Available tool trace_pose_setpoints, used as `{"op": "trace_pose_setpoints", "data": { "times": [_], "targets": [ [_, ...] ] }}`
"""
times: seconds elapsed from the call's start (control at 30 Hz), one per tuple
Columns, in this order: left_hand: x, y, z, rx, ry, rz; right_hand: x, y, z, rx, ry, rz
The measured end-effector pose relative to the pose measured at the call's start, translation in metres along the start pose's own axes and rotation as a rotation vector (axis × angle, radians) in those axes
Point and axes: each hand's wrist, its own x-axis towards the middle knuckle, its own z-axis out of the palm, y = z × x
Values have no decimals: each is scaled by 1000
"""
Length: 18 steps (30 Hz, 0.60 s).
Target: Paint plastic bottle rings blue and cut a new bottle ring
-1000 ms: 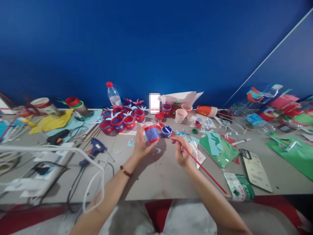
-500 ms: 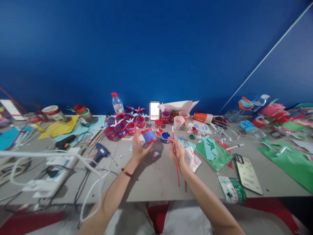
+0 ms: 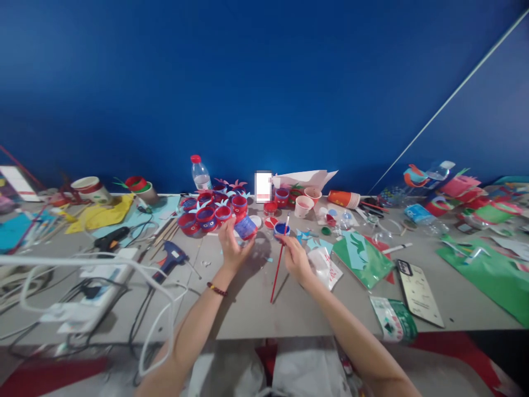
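My left hand [image 3: 234, 246] holds a small blue and red cup [image 3: 246, 227], tilted on its side between thumb and fingers. In my right hand [image 3: 296, 257] is a thin red paintbrush [image 3: 278, 270], its tip at the small pot of blue paint [image 3: 281, 229]. A pot of red paint [image 3: 270, 209] and a red and white lid [image 3: 270, 222] lie just behind. To the left of the held cup stand several red and blue cups [image 3: 205, 218] with eyes and light-blue paper leaves.
Glue gun [image 3: 172, 256], power strip [image 3: 97, 286] and white cables are at the left. Paper cups [image 3: 303, 206], green sheets [image 3: 361, 259], a phone [image 3: 419, 292] and a green packet [image 3: 393, 320] lie at the right. A bottle [image 3: 200, 173] stands behind the cups.
The brush has swung so its handle points down and left, and its tip end has moved to the blue paint. The held cup has shifted slightly left and tilted further.
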Motion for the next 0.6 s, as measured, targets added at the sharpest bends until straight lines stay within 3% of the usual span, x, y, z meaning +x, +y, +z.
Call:
{"op": "trace_pose_setpoints", "data": {
  "times": [0.2, 0.33, 0.47, 0.6],
  "targets": [
    [0, -1, 2, -12, 3, -23, 12, -19, -16, 117, -125, 192],
    [1, 2, 0, -30, -21, -8, 18, -17, -27, 55, -155, 288],
    [1, 3, -1, -51, -44, -23, 23, -3, -34, -176, -114, 317],
    [0, -1, 0, -56, -28, -37, 34, 13, -33, -486, -153, 329]
  ]
}}
